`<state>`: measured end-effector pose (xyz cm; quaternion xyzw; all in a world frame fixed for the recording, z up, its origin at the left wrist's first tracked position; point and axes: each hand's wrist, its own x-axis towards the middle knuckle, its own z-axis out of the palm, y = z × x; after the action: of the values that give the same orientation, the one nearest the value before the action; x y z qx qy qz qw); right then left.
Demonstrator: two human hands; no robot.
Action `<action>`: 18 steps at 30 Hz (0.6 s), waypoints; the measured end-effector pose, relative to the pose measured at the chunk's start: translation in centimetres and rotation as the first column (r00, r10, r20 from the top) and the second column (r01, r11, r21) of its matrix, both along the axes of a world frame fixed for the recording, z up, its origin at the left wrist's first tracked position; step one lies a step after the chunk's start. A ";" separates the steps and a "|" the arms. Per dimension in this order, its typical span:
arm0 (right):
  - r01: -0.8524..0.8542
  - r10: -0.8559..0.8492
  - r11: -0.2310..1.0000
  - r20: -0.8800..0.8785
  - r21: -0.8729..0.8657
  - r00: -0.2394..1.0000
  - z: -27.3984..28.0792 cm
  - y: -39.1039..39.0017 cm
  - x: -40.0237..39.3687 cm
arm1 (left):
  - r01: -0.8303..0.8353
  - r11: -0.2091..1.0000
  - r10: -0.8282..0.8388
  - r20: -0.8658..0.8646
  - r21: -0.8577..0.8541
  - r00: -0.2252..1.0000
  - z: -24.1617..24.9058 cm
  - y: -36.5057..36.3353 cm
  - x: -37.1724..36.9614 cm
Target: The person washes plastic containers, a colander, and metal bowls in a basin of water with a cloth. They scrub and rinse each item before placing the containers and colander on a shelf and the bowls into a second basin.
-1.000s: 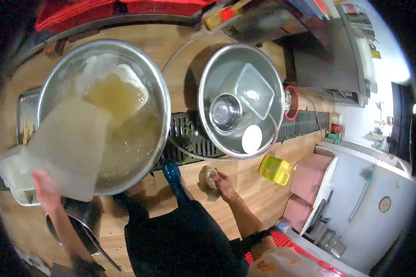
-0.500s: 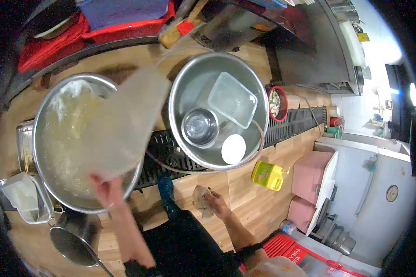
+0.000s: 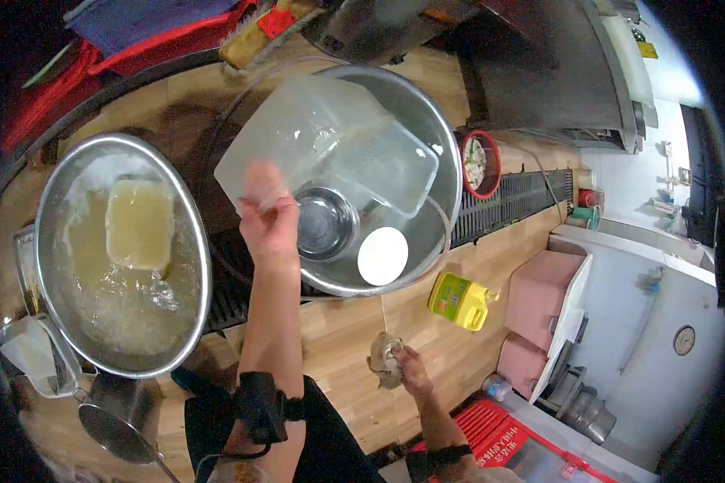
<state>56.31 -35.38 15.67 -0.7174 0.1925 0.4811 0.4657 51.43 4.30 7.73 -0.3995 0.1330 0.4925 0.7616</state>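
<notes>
A large translucent plastic container is tilted over the right-hand metal basin, and my left hand is closed on its near edge. Inside that basin are a smaller clear plastic box, a round metal bowl and a white round plate or lid. Lower right, above the floor, my right hand grips a bunched, greyish-beige cloth. To the left, a second metal basin holds cloudy, foamy yellowish water, with a rectangular container lying in it.
A yellow detergent jug stands on the wood-patterned floor. Beyond the basin sits a red bowl of pale food, beside a black drain grate. A metal pot and white containers stand lower left. Pink drawers are at right.
My left hand has carried the large container rightward, from over the foamy basin to over the other one. The rectangular container in the foamy water now shows. The cloth stays in my right hand.
</notes>
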 end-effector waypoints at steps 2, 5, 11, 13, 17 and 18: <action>0.087 -0.084 0.991 -0.031 0.098 0.996 -1.9 -2.6 -1.2 | -0.084 0.992 0.092 0.087 -0.091 0.992 -0.6 0.0 0.7; -0.013 0.015 1.000 -0.092 0.022 0.996 -0.6 -0.4 -2.2 | 0.015 0.944 -0.162 0.422 0.330 0.892 -5.9 -1.4 2.3; -0.039 0.051 0.991 -0.090 0.126 0.995 -3.1 -2.4 -2.9 | 0.733 0.680 -0.701 -0.306 -0.012 0.645 -7.4 -3.8 -2.9; -0.091 0.088 0.995 -0.057 -0.048 0.994 -4.6 -3.4 -2.3 | 0.792 0.607 -0.665 -0.591 -0.071 0.456 -6.4 -2.7 -7.5; -0.225 0.226 0.974 -0.094 0.012 0.970 -3.1 0.5 -3.0 | 0.711 0.660 -0.195 -0.969 -0.242 -0.149 -20.9 0.7 -21.2; -0.244 0.244 0.970 -0.100 0.009 0.965 -3.5 1.6 -3.3 | 0.700 0.571 -0.053 -0.870 -0.430 -0.491 -19.3 3.7 -22.7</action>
<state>53.04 -33.75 12.22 -0.7112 0.1269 0.5699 0.3915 28.74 8.01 -11.58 0.4080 0.6984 0.2435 0.5352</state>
